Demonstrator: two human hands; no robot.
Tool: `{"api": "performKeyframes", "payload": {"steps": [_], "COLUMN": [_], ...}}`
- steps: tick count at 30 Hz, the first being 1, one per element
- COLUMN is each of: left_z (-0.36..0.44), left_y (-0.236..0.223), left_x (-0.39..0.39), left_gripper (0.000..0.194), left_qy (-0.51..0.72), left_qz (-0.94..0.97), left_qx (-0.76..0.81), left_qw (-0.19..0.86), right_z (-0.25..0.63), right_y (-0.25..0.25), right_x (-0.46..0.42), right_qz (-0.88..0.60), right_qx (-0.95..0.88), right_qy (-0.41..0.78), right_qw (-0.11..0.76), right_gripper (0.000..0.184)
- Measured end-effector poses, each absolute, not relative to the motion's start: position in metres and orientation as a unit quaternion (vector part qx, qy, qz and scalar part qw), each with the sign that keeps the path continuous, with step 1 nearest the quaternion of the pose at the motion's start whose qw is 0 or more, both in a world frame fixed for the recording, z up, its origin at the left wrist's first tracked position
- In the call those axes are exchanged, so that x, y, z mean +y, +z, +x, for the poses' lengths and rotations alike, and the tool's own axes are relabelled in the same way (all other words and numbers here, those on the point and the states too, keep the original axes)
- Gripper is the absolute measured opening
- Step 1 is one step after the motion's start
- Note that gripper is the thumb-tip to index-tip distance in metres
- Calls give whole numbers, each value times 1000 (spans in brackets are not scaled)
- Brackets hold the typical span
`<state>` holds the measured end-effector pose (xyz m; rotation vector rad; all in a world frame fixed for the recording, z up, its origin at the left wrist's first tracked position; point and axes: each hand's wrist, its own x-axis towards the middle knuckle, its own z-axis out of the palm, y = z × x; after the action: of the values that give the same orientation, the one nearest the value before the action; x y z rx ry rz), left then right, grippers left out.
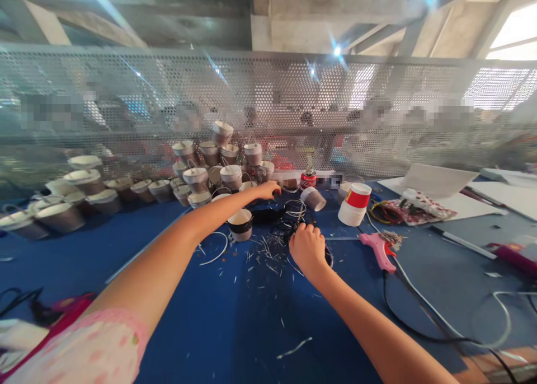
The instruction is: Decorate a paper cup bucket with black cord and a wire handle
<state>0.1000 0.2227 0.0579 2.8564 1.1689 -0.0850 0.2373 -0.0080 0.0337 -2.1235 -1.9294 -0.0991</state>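
Note:
My left hand [268,190] stretches far across the table, its fingers loosely bent with nothing visible in them. Just to its right lies a small brown cup [290,185]. Nearer to me, my right hand [308,246] is closed beside a tangle of dark and pale wire rings [296,208]; what its fingers hold is hidden. Under my left forearm stands a small bucket [240,225] with a dark band round its rim. A grey-brown cup [313,198] lies tipped over beyond my right hand.
Stacked buckets [196,178] with handles fill the back left, and more buckets [61,216] stand at far left. At right are a red-and-white stack of cups [354,205], a pink glue gun [378,251] and cables. A red can [308,179] stands by the perforated screen [285,93]. Clippings [268,254] litter the blue tabletop.

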Motion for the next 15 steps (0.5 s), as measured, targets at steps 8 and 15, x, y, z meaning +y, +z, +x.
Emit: {"api": "performKeyframes", "payload": {"steps": [8,15], "left_z": [108,103], "left_y": [74,111], "left_x": [218,208], "left_gripper": [66,93], "left_qy": [-22,-51], "left_qz": [914,906], "left_qx": [403,418], "left_qw": [42,51], "right_z": [248,247], "right_y": [36,32], "right_x": [1,2], "right_qz": [-760,-754], "right_qx": [-633,-640], "right_qy": [-51,-55], "right_qw": [137,137], "right_gripper": [25,23]}}
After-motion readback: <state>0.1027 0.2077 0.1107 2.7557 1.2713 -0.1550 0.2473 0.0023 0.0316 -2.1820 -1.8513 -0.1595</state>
